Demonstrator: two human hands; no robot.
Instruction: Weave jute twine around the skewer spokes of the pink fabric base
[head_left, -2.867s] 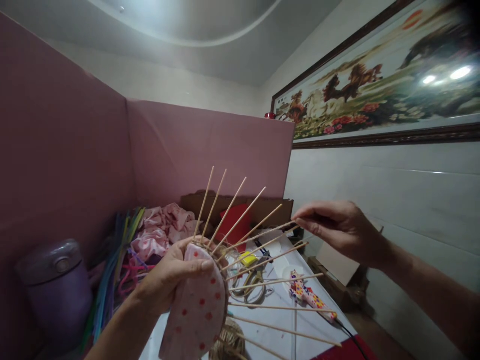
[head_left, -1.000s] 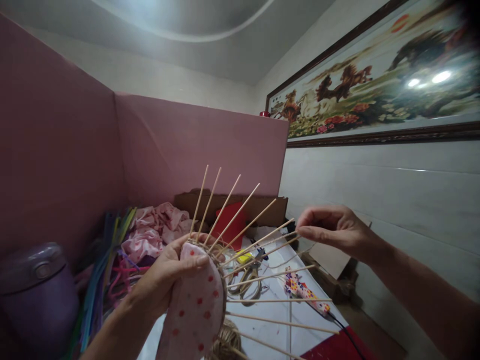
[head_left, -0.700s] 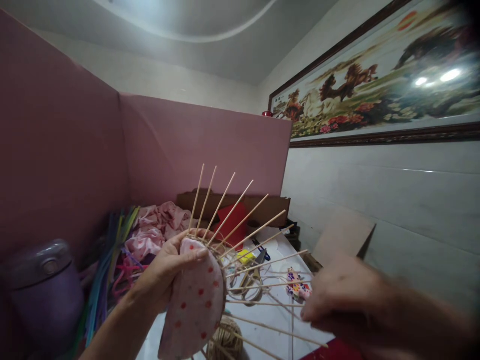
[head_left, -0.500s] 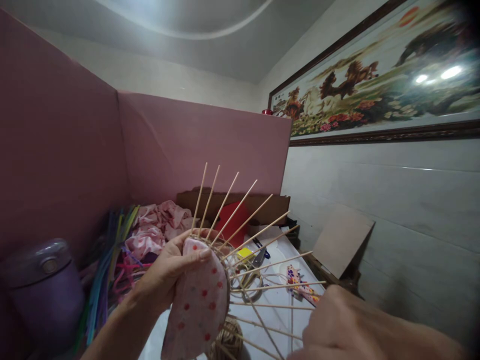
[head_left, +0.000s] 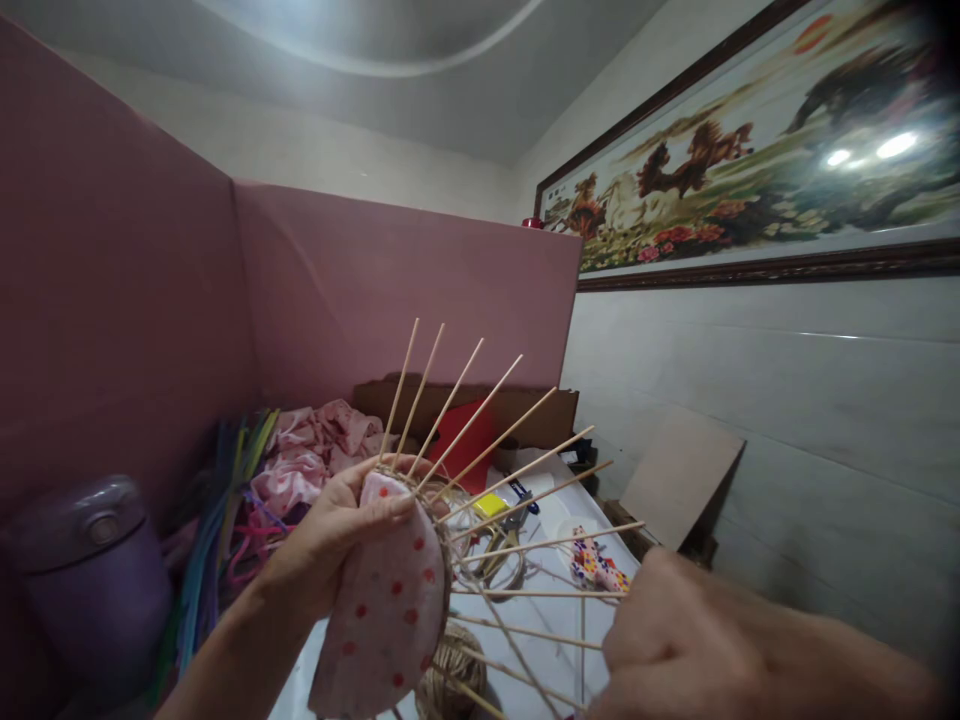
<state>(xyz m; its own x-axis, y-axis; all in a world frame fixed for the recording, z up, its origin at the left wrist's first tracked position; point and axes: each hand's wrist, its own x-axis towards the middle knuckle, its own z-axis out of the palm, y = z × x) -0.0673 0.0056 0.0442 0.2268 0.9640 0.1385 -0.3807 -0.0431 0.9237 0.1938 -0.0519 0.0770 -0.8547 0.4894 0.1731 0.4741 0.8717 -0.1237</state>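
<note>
Okay, left hand [head_left: 349,525] was clamped on a flat pale-pink half-moon panel with red dots [head_left: 397,610], thumb on its face, fingers behind. Panel sat up off the table, low centre. Long axis ran up and slightly right; straight edge on the left, curved edge facing right. Thin round pale-wood sticks [head_left: 540,593] fanned from the curve, nearly upright at top, level mid-way, dropping lower right. Loose strand of brown twine [head_left: 517,648] slanted down-right across the lower sticks. Right hand [head_left: 690,640] was curled, back to camera, over the level sticks' ends; couldn't tell what its fingers held.

Surface: crumpled pink cloth [head_left: 322,440] at left, then a ball of brown twine [head_left: 450,675] below the sticks, bright yellow block [head_left: 491,504], metal scissors [head_left: 495,570] on the white tabletop [head_left: 555,665], floral-print object [head_left: 596,562] near the right hand.

Room: lilac lidded container [head_left: 97,590], plain pink partition [head_left: 405,290], tan board [head_left: 679,475] leaning on pale wall tiles [head_left: 825,390], dark-framed horse picture [head_left: 712,170] above.
</note>
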